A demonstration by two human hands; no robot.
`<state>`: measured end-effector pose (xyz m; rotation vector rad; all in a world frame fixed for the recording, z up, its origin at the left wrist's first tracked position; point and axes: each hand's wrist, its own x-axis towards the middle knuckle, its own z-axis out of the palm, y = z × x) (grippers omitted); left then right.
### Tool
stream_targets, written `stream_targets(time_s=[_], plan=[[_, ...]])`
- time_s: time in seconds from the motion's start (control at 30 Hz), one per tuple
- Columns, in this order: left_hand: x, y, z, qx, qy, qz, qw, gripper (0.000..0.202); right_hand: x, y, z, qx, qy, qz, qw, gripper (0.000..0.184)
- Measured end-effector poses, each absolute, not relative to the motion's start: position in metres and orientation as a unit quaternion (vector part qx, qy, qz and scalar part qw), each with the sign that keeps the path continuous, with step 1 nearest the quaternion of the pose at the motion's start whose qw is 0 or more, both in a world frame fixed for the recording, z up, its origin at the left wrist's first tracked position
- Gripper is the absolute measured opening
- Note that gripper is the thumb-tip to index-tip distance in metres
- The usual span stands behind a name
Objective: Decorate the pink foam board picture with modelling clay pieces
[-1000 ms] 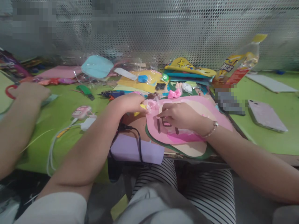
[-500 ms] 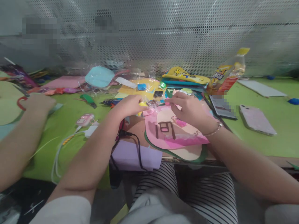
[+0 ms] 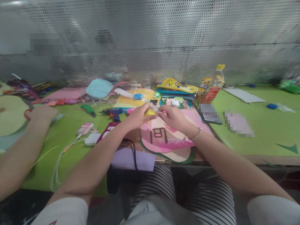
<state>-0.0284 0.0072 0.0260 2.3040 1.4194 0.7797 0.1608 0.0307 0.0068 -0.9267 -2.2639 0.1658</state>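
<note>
My left hand (image 3: 140, 117) is closed around a soft-looking yellow lump (image 3: 150, 112) in clear plastic wrapping. Close beside it, my right hand (image 3: 172, 117) pinches at the clear plastic, its fingertips almost meeting the left ones. Below both hands lies a pink and cream paper cutout (image 3: 173, 144) with brown lines like a small building and a bright pink strip, on a green backing. Pink pieces on the cutout are partly hidden by my right hand. A blue lump (image 3: 138, 96) and a green round lid (image 3: 157, 94) lie just behind.
At the left, another person's hand (image 3: 43, 114) grips red-handled scissors (image 3: 28, 114) over pale yellow paper (image 3: 11, 120). A blue glue gun (image 3: 116, 114), white charger (image 3: 91, 139) and purple paper (image 3: 140, 159) lie nearby. A bottle (image 3: 212, 86) stands behind, with phones (image 3: 209, 113) to the right.
My right hand has drawn in toward my left, and the two now meet at the yellow lump's plastic. The view has tilted up and turned slightly right.
</note>
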Motion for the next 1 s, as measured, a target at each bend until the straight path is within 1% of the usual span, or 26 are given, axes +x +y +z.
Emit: stream_targets(time_s=[0.07, 0.13, 0.33, 0.67, 0.77, 0.9, 1.0], plan=[[-0.028, 0.006, 0.026, 0.810, 0.471, 0.291, 0.194, 0.029, 0.160, 0.030, 0.006, -0.345, -0.866, 0.085, 0.353, 0.018], [-0.026, 0.005, 0.026, 0.807, 0.463, 0.305, 0.203, 0.031, 0.159, 0.031, 0.005, -0.335, -0.860, 0.110, 0.369, 0.017], [-0.021, 0.002, 0.027, 0.789, 0.485, 0.348, 0.145, 0.032, 0.159, 0.031, 0.004, -0.303, -0.858, 0.135, 0.393, 0.014], [-0.019, 0.000, 0.019, 0.792, 0.439, 0.424, 0.034, 0.024, 0.160, 0.019, 0.006, -0.240, -0.868, 0.106, 0.422, 0.017], [-0.020, 0.003, 0.015, 0.799, 0.411, 0.437, 0.034, 0.027, 0.160, 0.020, 0.004, -0.251, -0.875, 0.093, 0.404, 0.014], [-0.021, 0.005, 0.013, 0.817, 0.395, 0.417, 0.041, 0.031, 0.158, 0.020, 0.003, -0.264, -0.875, 0.051, 0.402, 0.022], [-0.020, 0.006, 0.013, 0.836, 0.373, 0.400, 0.055, 0.033, 0.158, 0.020, 0.004, -0.268, -0.877, 0.040, 0.397, 0.022]])
